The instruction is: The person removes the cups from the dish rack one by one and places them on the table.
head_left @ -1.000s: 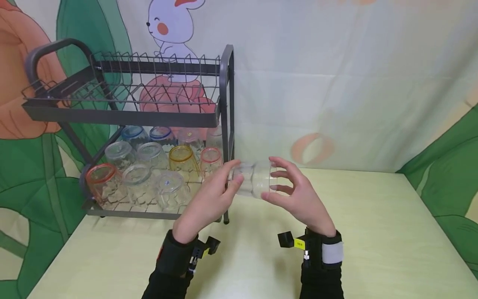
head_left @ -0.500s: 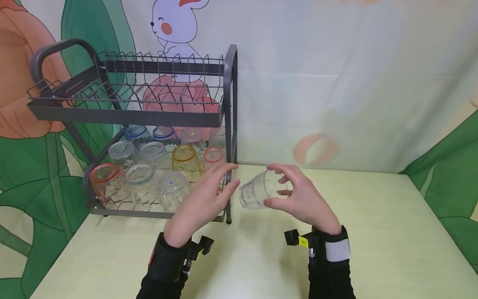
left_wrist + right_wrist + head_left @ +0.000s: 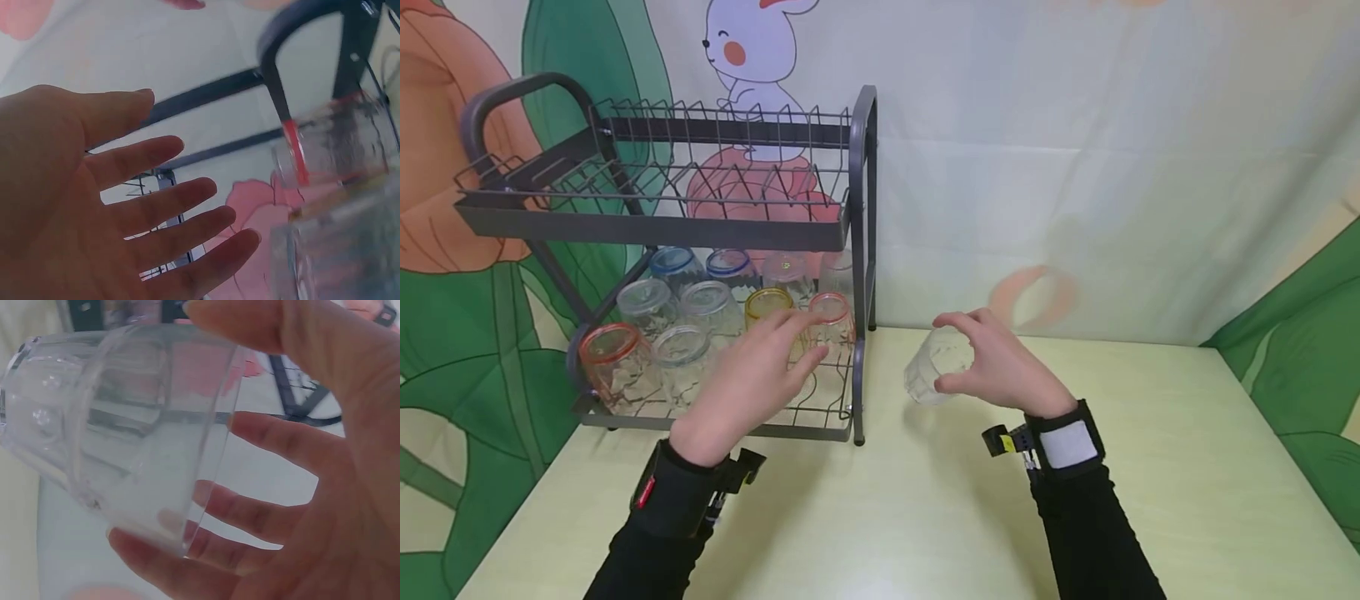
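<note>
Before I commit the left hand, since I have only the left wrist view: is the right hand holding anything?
Observer: Yes, the right hand holds a clear glass around its wide rim end.
Operator: Is that glass upright?
Observer: No, it is tilted.
Operator: And where is it from the rack?
Observer: In the head view it is to the right of the rack, apart from it.
</note>
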`<state>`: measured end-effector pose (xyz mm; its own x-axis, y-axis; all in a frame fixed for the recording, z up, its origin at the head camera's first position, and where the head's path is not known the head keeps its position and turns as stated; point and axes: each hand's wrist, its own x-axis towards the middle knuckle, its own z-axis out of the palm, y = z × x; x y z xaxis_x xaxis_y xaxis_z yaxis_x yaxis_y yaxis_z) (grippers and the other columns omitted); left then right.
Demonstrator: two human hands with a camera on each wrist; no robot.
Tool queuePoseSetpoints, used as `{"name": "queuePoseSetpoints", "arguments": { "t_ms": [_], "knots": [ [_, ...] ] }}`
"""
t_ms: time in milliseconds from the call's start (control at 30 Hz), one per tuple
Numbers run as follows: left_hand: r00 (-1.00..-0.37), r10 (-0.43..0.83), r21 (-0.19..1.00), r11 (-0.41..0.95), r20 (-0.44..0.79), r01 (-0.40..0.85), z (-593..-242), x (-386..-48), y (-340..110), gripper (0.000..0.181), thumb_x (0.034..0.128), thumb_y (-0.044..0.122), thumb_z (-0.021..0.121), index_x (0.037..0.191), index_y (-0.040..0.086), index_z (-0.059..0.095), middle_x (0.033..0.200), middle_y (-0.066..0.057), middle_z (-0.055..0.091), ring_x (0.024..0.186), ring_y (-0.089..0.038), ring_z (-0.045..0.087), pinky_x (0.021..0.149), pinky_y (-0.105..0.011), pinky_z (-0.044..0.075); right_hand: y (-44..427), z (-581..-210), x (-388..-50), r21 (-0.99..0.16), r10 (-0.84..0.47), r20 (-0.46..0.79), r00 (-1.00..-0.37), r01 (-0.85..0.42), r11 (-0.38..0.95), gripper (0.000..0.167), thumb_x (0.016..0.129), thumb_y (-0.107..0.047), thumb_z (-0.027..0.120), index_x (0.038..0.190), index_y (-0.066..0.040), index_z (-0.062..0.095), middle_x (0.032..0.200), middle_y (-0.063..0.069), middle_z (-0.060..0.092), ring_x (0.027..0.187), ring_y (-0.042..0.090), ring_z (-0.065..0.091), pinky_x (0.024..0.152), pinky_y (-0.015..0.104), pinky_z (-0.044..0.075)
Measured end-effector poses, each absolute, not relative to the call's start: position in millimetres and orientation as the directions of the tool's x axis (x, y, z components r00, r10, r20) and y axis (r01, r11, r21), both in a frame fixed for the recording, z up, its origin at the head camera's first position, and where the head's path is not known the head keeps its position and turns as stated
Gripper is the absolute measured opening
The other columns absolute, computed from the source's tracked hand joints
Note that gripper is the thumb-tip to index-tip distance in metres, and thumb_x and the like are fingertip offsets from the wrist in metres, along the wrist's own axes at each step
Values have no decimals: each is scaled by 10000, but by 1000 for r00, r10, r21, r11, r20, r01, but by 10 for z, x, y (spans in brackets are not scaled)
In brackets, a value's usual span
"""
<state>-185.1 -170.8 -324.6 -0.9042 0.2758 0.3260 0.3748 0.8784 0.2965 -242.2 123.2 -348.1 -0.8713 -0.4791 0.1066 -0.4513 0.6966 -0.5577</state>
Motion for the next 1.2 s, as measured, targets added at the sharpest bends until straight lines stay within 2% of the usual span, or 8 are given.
{"name": "queuePoseSetpoints", "arguments": {
  "t_ms": [167,267,433,600,833,1000,1200],
  "knots": [
    [-837,311,86,918,451,388,-3297,-1923,-1839,367,939,242,684,1227,20,638,1150,-206,611,989,-371,618,636,-492,547,1098,-3512,-2594,-491,-513,61,-856,-474,731,668,745,-264,760,1365,-185,524,1261,174,480,1060,296,504,782,403,505],
    [-838,326,4,931,436,364,-3304,-1967,-1912,390,926,288,698,1216,32,649,1134,-201,625,942,-370,630,547,-473,525,1006,-3532,-2680,-455,-525,25,-851,-477,752,668,745,-259,755,1366,-168,525,1250,180,479,1075,320,485,779,413,504],
    [-918,295,-5,953,264,304,-3261,-1980,-2015,500,954,385,637,1321,49,589,1225,-210,592,1043,-403,597,666,-531,530,890,-3556,-2813,-394,-540,-21,-841,-489,778,665,751,-259,751,1365,-152,520,1219,186,475,1073,348,479,806,435,496],
    [-962,240,18,969,132,245,-3211,-1967,-2053,613,938,469,626,1387,61,536,1300,-231,535,1145,-425,537,776,-613,496,845,-3571,-2921,-357,-527,-62,-847,-475,804,664,765,-253,765,1370,-144,513,1232,212,465,1070,367,484,807,448,507],
    [-983,179,21,983,33,180,-3201,-1947,-2078,692,927,516,614,1437,68,479,1370,-281,459,1229,-476,447,850,-665,442,797,-3625,-3063,-341,-488,-124,-864,-425,839,665,780,-276,759,1382,-165,498,1247,188,465,1040,333,515,774,407,521],
    [-985,175,53,983,-4,174,-3190,-1930,-2120,718,922,497,633,1463,66,442,1426,-312,392,1257,-526,400,877,-682,421,750,-3637,-3153,-281,-469,-155,-869,-417,865,666,782,-276,749,1382,-144,491,1257,197,470,1044,345,538,819,442,516],
    [-980,194,101,977,-34,190,-3186,-1915,-2153,721,920,469,652,1469,57,429,1410,-313,407,1247,-541,404,895,-682,410,735,-3616,-3212,-238,-448,-190,-874,-402,884,659,793,-268,733,1383,-120,482,1270,222,463,1060,377,541,857,461,494]
  ]
}}
